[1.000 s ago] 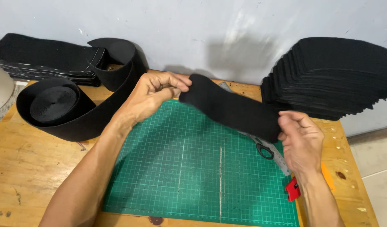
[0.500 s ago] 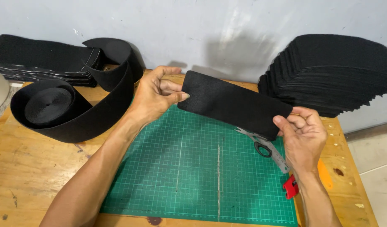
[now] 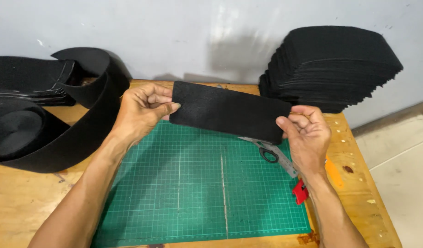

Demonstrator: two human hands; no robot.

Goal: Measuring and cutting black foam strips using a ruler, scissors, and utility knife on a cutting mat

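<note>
Wooden worktop (image 3: 23, 202) against a pale wall: black fabric piece (image 3: 230, 111) held taut above the green cutting mat (image 3: 193, 183).
Your left hand (image 3: 140, 112) pinches the piece's left end and your right hand (image 3: 305, 135) pinches its right end; keep both grips even so it stays flat. Scissors (image 3: 269, 154) lie just under the right hand. A stack of cut pieces (image 3: 331, 69) crowds the far right, a fabric roll (image 3: 41, 133) the left; the near mat offers room.
</note>
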